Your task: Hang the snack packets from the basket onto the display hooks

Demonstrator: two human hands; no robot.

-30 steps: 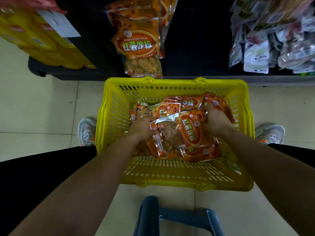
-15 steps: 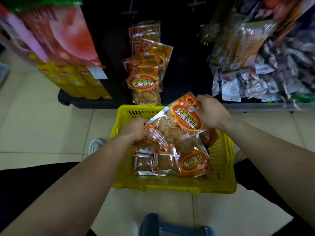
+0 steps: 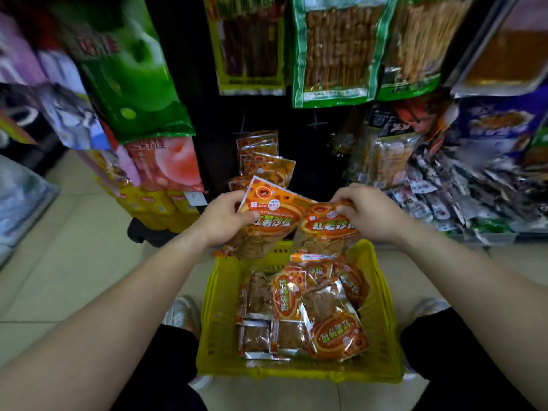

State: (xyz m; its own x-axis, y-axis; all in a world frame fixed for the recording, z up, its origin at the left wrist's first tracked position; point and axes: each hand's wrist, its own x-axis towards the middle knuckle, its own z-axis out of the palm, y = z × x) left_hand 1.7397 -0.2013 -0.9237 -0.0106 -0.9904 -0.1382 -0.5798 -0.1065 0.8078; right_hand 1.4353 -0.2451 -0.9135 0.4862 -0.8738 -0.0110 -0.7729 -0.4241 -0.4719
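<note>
Head view: above the far rim of the yellow basket [image 3: 219,307], each hand holds one orange snack packet. The left hand [image 3: 225,215] grips the left packet [image 3: 267,229] by its upper left corner, thumb curled over the front. The right hand [image 3: 367,215] pinches the top edge of the right packet [image 3: 326,229] between thumb and fingertips. Both packets hang with their long axes roughly upright and their bottoms over the far rim, and the two overlap at the middle. More packets [image 3: 335,336] lie flat inside the basket.

Beyond the basket, a row of matching hung packets [image 3: 261,161] sits just behind the left packet's top, so the left hand is nearer to it. What looks like a bare hook end [image 3: 315,124] shows higher on the dark panel, between the two hands. The coming move likely turns on lifting a packet's top edge up and away from the basket to meet a hook; whether its hang hole is lined up is too small to tell.
</note>
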